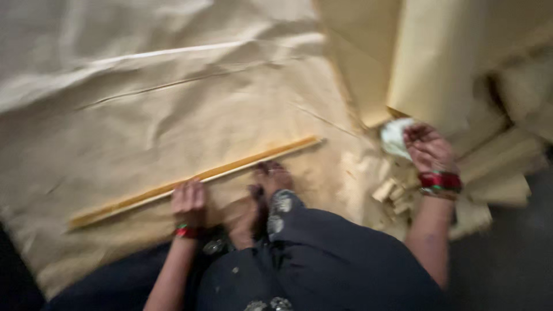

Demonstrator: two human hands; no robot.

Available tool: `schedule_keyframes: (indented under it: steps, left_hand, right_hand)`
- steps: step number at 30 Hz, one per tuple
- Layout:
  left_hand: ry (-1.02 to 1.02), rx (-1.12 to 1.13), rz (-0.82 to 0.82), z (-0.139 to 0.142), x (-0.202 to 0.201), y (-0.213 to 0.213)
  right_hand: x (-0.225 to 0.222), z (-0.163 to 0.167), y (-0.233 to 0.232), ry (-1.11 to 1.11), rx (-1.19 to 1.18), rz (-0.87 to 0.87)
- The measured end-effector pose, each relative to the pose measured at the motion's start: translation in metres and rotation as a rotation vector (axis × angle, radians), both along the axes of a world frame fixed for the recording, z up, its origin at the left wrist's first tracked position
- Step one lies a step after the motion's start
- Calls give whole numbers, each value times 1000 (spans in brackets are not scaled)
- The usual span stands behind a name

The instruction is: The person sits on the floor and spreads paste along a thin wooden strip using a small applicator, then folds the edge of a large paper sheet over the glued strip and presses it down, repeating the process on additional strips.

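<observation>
No packages, labels, signs or screens visible. View holds only plain, unprinted tan paper sheets (173, 115) spread flat, with more of the same stock standing folded at upper right. No markings can be made out on any of it; frame is blurred.

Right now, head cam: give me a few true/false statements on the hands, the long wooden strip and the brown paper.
1. The left hand rests on the long yellow wooden strip. True.
2. The strip lies on a bare dark floor. False: it lies on the large creased brown paper sheet.
3. The right hand is at a white crumpled cloth-like thing. True, though blur hides whether it grips it.
4. Both hands hold the strip. False: the right hand is well off to the right, apart from it.
5. Small pale wooden offcuts lie below the right hand. True.
</observation>
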State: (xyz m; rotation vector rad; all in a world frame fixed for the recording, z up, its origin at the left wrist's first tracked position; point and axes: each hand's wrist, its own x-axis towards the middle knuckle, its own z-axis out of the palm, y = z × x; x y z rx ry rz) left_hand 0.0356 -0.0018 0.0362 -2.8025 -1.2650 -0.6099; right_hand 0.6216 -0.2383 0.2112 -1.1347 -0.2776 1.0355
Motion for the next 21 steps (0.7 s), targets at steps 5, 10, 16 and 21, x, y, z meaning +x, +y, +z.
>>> schedule_keyframes:
  steps: [5, 10, 16, 21]
  left_hand:
    - [-99, -92, 251, -34, 26, -20]
    - [-121, -50, 344, -24, 41, -24]
    - [-111, -25, 365, 12, 30, -22]
    - [-170, -128, 367, 6, 36, -24]
  right_hand:
    - [-90, 57, 176, -305, -205, 631]
    - [-252, 68, 322, -735, -191, 1713]
    - [-485, 38, 410, -1555, 288, 2009]
    - [-614, -34, 433, -1588, 635, 1826]
